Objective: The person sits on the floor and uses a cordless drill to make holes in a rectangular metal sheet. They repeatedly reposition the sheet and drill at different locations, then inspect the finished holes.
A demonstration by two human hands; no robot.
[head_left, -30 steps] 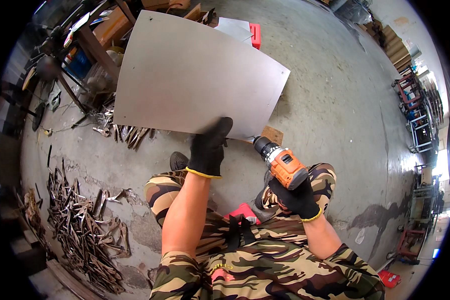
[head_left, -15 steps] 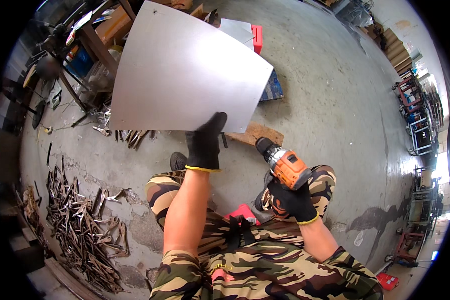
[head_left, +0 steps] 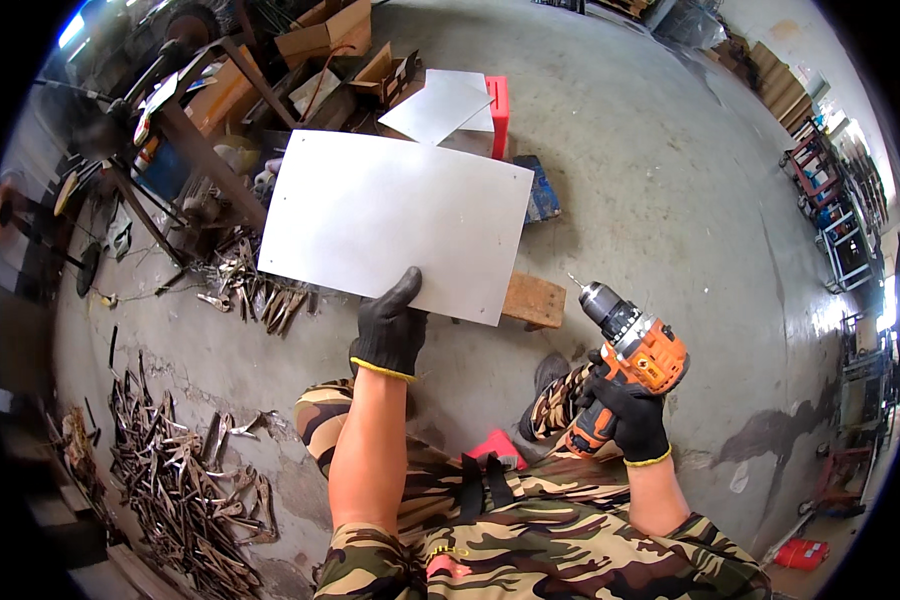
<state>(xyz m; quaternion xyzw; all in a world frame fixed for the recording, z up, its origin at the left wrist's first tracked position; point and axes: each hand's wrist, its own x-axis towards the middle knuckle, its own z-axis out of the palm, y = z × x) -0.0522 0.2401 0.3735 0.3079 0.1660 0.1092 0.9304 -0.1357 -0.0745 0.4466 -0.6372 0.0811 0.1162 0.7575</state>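
Note:
My left hand (head_left: 390,325), in a black glove with a yellow cuff, grips the near edge of a flat silver metal sheet (head_left: 395,215). The thumb lies on top; the other fingers are hidden beneath. Small holes show near the sheet's corners. My right hand (head_left: 632,415), gloved the same way, is wrapped round the handle of an orange and black cordless drill (head_left: 650,355). A thin bit points up and to the left, apart from the sheet. Just beyond the sheet's near right corner is a small wooden block (head_left: 535,301).
Smaller metal sheets (head_left: 438,105) rest by a red box (head_left: 498,115), with a blue box (head_left: 540,190) beside it. Many plier-like tools (head_left: 185,480) lie heaped on the floor at left. A metal-framed bench (head_left: 205,165) stands at the far left. A red case (head_left: 802,554) is at lower right.
The metal sheet has tilted flatter and moved lower, uncovering more of the boxes behind it. My right hand has carried the drill to the right, its bit now visible.

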